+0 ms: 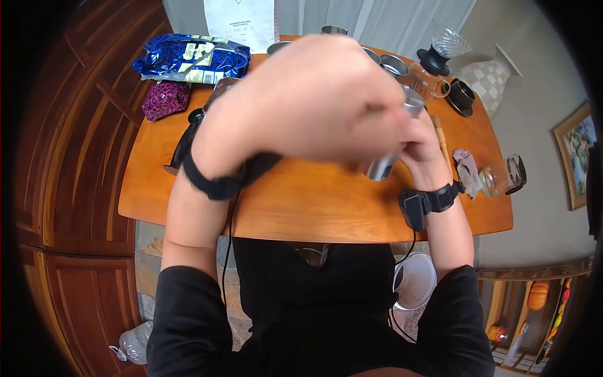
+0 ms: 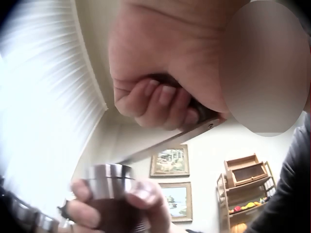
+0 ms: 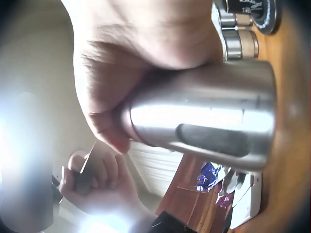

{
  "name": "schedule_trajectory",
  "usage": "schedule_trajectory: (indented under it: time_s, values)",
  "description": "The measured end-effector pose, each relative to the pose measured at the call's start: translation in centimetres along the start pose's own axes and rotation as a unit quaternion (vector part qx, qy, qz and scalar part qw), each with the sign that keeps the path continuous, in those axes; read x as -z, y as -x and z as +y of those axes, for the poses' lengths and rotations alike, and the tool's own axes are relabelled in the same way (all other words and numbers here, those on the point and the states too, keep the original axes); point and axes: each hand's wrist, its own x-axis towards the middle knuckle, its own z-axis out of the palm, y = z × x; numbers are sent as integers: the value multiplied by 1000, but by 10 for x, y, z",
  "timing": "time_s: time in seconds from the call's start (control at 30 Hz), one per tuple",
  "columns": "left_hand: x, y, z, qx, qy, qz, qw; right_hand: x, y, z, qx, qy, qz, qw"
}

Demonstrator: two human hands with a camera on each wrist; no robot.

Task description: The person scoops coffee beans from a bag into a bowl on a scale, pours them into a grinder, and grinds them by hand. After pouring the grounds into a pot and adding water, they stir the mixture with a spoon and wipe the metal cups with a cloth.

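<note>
A hand coffee grinder (image 3: 209,114) with a brushed steel body and a dark oblong inset is held above the wooden table. My right hand (image 1: 428,144) grips it around its upper part. In the left wrist view its steel top (image 2: 111,179) rises above the right fingers. A flat metal crank arm (image 2: 167,143) runs from that top to my left hand (image 1: 326,100), whose fingers curl around the dark knob at its end. Most of the knob is hidden in the palm. From the head view, the left hand and forearm cover much of the grinder.
Blue (image 1: 195,60), purple (image 1: 165,102) and white (image 1: 242,25) bags lie or stand at the table's back left. Several metal cups (image 1: 394,65), a glass dripper (image 1: 447,44), a black cup (image 1: 461,95), a brush (image 1: 440,133) and a cloth (image 1: 465,164) are rightward. A bucket (image 1: 416,283) stands below.
</note>
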Motion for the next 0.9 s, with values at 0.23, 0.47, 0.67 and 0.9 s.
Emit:
schedule_trajectory:
  time_s: [0.23, 0.47, 0.67, 0.9]
  values:
    - [18, 3, -43, 218, 105, -72, 968, -4, 14, 9, -5, -226, -214, 950]
    - [-5, -6, -39, 153, -81, -89, 981, -42, 11, 7, -18, 59, -368, 928]
    - [-22, -7, -10, 47, -171, -22, 984, -59, 7, 15, -83, 159, -423, 888]
    - [-9, -2, 21, 29, -191, -18, 981, -66, 13, 14, -66, 256, -349, 899]
